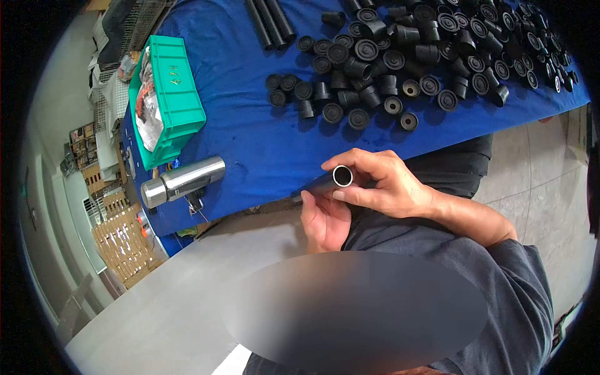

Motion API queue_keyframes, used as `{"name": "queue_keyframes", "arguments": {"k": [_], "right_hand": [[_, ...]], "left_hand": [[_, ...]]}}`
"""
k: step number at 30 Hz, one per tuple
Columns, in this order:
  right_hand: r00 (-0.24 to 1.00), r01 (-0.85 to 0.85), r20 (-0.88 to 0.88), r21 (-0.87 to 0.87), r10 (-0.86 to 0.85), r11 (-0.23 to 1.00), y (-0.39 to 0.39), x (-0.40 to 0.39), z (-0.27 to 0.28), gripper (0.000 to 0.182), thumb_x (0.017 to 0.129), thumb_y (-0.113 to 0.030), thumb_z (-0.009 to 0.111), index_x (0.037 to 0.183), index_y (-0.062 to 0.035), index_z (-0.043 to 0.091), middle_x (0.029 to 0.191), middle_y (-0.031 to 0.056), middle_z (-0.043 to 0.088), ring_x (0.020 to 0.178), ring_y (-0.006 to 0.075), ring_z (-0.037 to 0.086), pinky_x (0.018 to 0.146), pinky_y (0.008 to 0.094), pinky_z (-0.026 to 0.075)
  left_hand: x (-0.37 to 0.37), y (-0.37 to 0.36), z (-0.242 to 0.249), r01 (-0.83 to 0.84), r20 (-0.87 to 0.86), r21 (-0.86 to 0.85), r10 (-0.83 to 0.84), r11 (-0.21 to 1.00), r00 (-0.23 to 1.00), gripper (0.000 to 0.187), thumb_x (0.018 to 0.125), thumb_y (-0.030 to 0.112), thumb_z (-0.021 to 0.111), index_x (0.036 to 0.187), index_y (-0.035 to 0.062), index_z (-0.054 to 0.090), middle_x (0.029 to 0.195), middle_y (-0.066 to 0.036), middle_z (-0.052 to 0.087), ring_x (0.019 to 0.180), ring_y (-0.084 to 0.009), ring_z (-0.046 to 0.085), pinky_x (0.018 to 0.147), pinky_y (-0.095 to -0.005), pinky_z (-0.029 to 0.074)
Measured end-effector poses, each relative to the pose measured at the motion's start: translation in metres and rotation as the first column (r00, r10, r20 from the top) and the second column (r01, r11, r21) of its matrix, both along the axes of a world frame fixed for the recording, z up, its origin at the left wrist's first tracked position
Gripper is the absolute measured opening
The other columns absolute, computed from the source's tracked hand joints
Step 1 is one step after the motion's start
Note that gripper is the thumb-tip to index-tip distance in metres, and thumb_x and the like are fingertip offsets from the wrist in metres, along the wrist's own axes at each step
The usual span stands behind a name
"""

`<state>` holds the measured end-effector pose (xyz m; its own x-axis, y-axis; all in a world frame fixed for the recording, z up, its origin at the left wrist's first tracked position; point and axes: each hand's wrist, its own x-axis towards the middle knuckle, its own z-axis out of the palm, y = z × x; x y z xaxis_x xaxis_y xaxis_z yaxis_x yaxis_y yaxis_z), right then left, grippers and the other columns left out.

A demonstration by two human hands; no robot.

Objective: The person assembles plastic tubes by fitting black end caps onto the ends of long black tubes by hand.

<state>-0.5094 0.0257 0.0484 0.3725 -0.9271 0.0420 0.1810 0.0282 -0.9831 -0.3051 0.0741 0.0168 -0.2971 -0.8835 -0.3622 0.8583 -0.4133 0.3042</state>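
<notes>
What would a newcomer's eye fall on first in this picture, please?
Probably the crowd of round black plastic pieces, spread over the far right of the blue cloth. Next might come the bright green crate at the cloth's left, with a shiny metal flask nearer the viewer. At the near edge, the right hand grips a dark tube, its bright-rimmed open end facing the camera.

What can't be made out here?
All in the head view:
Left hand's forearm: hidden by image blur.
Inside of held tube: too dark.
Upper ends of three black tubes: cut off by top edge.
Floor of green bin: hidden under its contents.
</notes>
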Motion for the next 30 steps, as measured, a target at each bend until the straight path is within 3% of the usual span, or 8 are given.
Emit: {"name": "queue_keyframes", "arguments": {"k": [6, 7, 8, 12, 15, 16, 20, 30], "right_hand": [[0.999, 0.027, -0.023, -0.025, -0.028, 0.999, 0.006, 0.004, -0.002, 0.038, 0.091, -0.021, 0.081, 0.119, -0.0012, 0.064, 0.085, 0.0048, 0.067, 0.076, 0.0107, 0.066, 0.066, 0.0274, 0.051], [0.996, 0.085, -0.015, -0.001, -0.085, 0.996, 0.008, 0.005, 0.001, 0.039, 0.088, -0.029, 0.081, 0.11, -0.0007, 0.064, 0.077, 0.0123, 0.064, 0.069, 0.0232, 0.067, 0.061, 0.0348, 0.051], [0.994, 0.098, -0.055, -0.017, -0.099, 0.995, 0.009, 0.004, 0.003, 0.04, 0.088, -0.03, 0.081, 0.107, 0.0, 0.064, 0.078, 0.0131, 0.066, 0.069, 0.0256, 0.069, 0.06, 0.0367, 0.052], [0.934, 0.045, -0.327, -0.291, -0.143, 0.956, 0.01, -0.01, 0.001, 0.048, 0.082, -0.034, 0.088, 0.107, -0.0003, 0.064, 0.079, 0.0097, 0.067, 0.063, 0.0216, 0.066, 0.056, 0.0345, 0.052], [0.754, 0.192, -0.476, -0.499, -0.452, 0.845, 0.012, -0.037, 0.002, 0.056, 0.076, -0.034, 0.091, 0.113, -0.001, 0.064, 0.079, 0.0106, 0.065, 0.065, 0.0242, 0.066, 0.057, 0.0364, 0.054], [0.671, 0.225, -0.571, -0.452, -0.473, 0.863, 0.012, -0.046, 0.001, 0.057, 0.078, -0.034, 0.088, 0.117, -0.0013, 0.062, 0.086, 0.0118, 0.066, 0.072, 0.0275, 0.069, 0.06, 0.0383, 0.055], [0.415, 0.261, -0.756, -0.434, -0.506, 0.862, 0.011, -0.066, -0.026, 0.051, 0.087, -0.027, 0.079, 0.125, -0.0008, 0.058, 0.096, 0.0154, 0.068, 0.082, 0.0351, 0.07, 0.068, 0.0427, 0.058], [0.496, 0.241, -0.747, -0.372, -0.443, 0.896, 0.015, -0.065, -0.024, 0.037, 0.086, -0.02, 0.079, 0.113, -0.002, 0.061, 0.105, 0.0174, 0.067, 0.087, 0.0364, 0.069, 0.069, 0.043, 0.057]], "left_hand": [[-0.01, 0.005, 0.005, 0.021, -0.043, -0.016, -0.022, 1.0, 0.999, 0.046, 0.099, 0.032, 0.069, 0.14, 0.013, 0.06, 0.136, -0.01, 0.065, 0.13, -0.0302, 0.058, 0.115, -0.0457, 0.045], [-0.017, 0.005, 0.008, 0.012, -0.036, -0.025, -0.013, 1.0, 0.999, 0.046, 0.099, 0.031, 0.07, 0.141, 0.0162, 0.06, 0.136, -0.01, 0.065, 0.132, -0.0296, 0.056, 0.115, -0.0471, 0.044], [-0.02, 0.001, 0.009, 0.04, -0.003, -0.13, -0.04, 0.991, 0.999, 0.045, 0.098, 0.027, 0.07, 0.142, 0.024, 0.059, 0.142, -0.01, 0.062, 0.138, -0.029, 0.051, 0.117, -0.0516, 0.04], [-0.005, -0.003, -0.015, 0.028, -0.022, -0.212, -0.033, 0.977, 0.999, 0.045, 0.1, 0.024, 0.068, 0.144, 0.0221, 0.056, 0.148, -0.015, 0.057, 0.136, -0.0363, 0.054, 0.115, -0.0564, 0.043], [0.001, -0.018, -0.004, 0.04, -0.106, -0.183, -0.06, 0.982, 0.993, 0.038, 0.102, 0.028, 0.065, 0.137, 0.0145, 0.06, 0.148, -0.015, 0.057, 0.139, -0.0384, 0.05, 0.113, -0.0554, 0.048], [0.005, -0.02, -0.003, -0.016, -0.123, -0.148, -0.002, 0.989, 0.992, 0.037, 0.103, 0.03, 0.063, 0.135, 0.013, 0.061, 0.145, -0.018, 0.058, 0.138, -0.0401, 0.051, 0.101, -0.0515, 0.058], [0.017, -0.032, -0.007, -0.038, -0.164, -0.15, 0.013, 0.988, 0.986, 0.038, 0.101, 0.033, 0.064, 0.132, 0.01, 0.064, 0.141, -0.019, 0.061, 0.131, -0.0377, 0.058, 0.099, -0.0479, 0.061], [0.012, -0.021, 0.002, -0.096, -0.227, -0.019, 0.089, 0.995, 0.97, 0.039, 0.099, 0.032, 0.067, 0.131, 0.0092, 0.064, 0.137, -0.018, 0.064, 0.127, -0.0342, 0.063, 0.099, -0.0458, 0.061]]}}
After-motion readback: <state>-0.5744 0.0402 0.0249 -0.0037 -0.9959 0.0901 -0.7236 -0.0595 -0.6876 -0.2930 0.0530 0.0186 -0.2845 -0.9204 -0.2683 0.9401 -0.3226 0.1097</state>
